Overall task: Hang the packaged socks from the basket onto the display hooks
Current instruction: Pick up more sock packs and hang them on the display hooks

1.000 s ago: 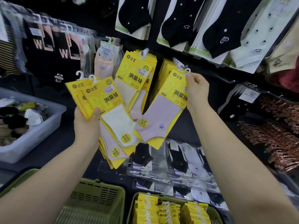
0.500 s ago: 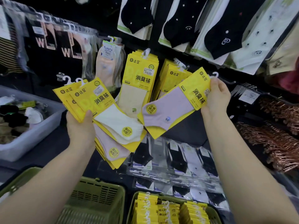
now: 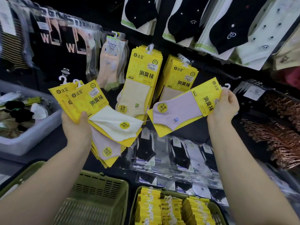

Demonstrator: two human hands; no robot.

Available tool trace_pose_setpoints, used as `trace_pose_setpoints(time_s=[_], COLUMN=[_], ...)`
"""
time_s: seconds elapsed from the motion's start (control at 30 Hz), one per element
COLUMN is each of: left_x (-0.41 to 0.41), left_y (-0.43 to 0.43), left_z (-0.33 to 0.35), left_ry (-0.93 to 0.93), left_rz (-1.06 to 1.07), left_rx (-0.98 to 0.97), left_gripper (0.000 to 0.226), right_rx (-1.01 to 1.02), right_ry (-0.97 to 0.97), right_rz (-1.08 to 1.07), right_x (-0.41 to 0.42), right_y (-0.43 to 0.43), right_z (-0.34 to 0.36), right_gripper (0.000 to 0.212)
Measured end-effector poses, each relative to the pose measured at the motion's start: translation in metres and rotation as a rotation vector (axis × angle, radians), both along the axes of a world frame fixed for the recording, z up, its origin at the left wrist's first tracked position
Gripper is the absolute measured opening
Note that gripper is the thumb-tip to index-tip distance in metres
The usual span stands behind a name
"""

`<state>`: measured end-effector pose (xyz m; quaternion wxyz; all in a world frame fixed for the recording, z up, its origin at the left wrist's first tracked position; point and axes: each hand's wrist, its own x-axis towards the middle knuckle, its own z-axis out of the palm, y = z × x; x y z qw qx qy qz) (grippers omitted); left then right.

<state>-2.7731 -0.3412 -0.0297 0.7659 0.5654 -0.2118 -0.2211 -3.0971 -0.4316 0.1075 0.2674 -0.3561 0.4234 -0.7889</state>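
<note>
**Q:** How many hands are shown, and what does each one hold?

**A:** Two. The left hand (image 3: pixel 76 125), near and left of centre, grips a fan of yellow packs (image 3: pixel 90 101) by their card ends, with the thumb on the front. The top pack shows a white sock and a lower one shows a lilac sock. Two white hanger tabs (image 3: pixel 76 82) stand above the fan. The number of packs in the fan cannot be counted. The right hand (image 3: pixel 224 108), right of centre, pinches a single pack (image 3: pixel 181 109) with a lilac sock. The pack is tilted, card end up and to the right, and its one white hanger is at the fingertips.

**Q:** What hangs on the display?

**A:** Two stacks of the same yellow packs hang at far centre. The left stack (image 3: pixel 143 75) shows a cream sock on its front. The right stack (image 3: pixel 181 78) hangs just beside it, and its lower part is covered by the single pack held in front of it.

**Q:** How many baskets are there?

**A:** Two, both green, at the near edge. The left basket (image 3: pixel 97 189) lies under the left forearm. The right basket (image 3: pixel 134 203) holds three rows of yellow packs (image 3: pixel 170 208) standing on edge.

**Q:** What else is in the scene?

**A:** One grey bin (image 3: pixel 24 140) at the left holds loose socks. Clear-wrapped socks (image 3: pixel 178 153) lie between the baskets and the stacks. Three black socks (image 3: pixel 183 18) hang in packs along the far top. A heap of copper-coloured hangers (image 3: pixel 279 140) lies at the right.
</note>
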Motion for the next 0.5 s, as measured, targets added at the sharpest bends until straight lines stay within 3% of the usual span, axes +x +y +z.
trace_pose_setpoints(time_s=[0.3, 0.5], left_x=[0.002, -0.011], left_y=[0.004, 0.007], left_z=[-0.012, 0.005], left_ry=[0.009, -0.152], left_rz=[-0.04, -0.356], left_rx=[0.035, 0.006], left_gripper=[0.035, 0.032], right_rx=[0.025, 0.157], right_ry=[-0.025, 0.128], right_rz=[-0.035, 0.415], right_x=[-0.016, 0.008], right_y=[-0.001, 0.003], right_z=[-0.004, 0.002], right_gripper=[0.015, 0.015])
